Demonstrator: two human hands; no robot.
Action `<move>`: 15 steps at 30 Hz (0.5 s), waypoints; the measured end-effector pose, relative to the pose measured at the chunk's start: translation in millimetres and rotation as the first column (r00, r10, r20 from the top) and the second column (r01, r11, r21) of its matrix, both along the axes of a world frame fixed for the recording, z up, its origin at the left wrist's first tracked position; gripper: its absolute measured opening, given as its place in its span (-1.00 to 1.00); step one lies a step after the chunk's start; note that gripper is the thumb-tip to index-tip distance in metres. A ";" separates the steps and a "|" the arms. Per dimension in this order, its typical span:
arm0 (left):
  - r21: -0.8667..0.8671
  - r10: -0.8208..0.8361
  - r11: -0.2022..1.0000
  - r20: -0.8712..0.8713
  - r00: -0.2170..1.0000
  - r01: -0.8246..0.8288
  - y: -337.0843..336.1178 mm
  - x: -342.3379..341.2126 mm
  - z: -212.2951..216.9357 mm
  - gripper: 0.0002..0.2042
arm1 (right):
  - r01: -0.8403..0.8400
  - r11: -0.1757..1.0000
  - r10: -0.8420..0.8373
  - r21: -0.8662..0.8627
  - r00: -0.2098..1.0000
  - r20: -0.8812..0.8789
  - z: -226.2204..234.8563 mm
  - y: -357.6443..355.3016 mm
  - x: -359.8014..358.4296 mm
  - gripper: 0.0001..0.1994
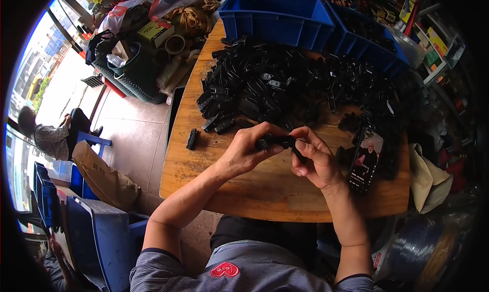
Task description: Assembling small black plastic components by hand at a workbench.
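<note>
Over the near half of the wooden table (244,203), both hands meet in front of me. My left hand (244,150) is closed around a small black plastic part (275,141), whose exact kind I cannot make out. Close against it, my right hand (320,157) pinches the other end of that dark piece between thumb and fingers. Beyond the hands spreads a large heap of similar black plastic parts (254,83), some with shiny metal bits. A single black part (192,138) lies apart from the heap at the left table edge.
Two blue plastic bins (277,30) (356,45) stand along the table's far side. A phone (367,159) with a lit screen leans among black parts at right. To the left are a dark green basket (133,73), blue containers (104,241) and a seated person (53,136).
</note>
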State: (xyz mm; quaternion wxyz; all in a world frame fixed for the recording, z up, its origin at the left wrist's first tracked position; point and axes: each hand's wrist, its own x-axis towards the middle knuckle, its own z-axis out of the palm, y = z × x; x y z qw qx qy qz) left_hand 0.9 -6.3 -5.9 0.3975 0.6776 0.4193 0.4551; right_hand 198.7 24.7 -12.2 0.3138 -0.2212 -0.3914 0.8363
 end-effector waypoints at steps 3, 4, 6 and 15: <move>0.066 -0.004 0.998 -0.051 0.999 0.007 -1.9 2.6 1.2 -0.76 | 0.024 0.999 -0.024 -0.028 1.000 -0.004 -3.4 -1.7 -0.6 -0.74; 0.055 0.012 0.998 -0.072 0.997 -0.008 -2.2 0.5 -0.3 -0.76 | 0.038 0.999 -0.037 -0.017 0.998 0.046 -3.9 -1.5 -3.7 -0.73; 0.006 0.029 1.000 -0.090 0.996 -0.029 -1.2 -3.4 -3.2 -0.78 | 0.035 0.999 -0.036 0.016 0.993 0.112 -11.8 1.0 -5.1 -0.68; -0.072 -0.003 0.997 -0.103 0.995 -0.004 2.2 -6.6 -2.4 -0.80 | -0.056 0.996 0.060 -0.075 0.997 0.048 -12.2 1.9 -4.7 -0.49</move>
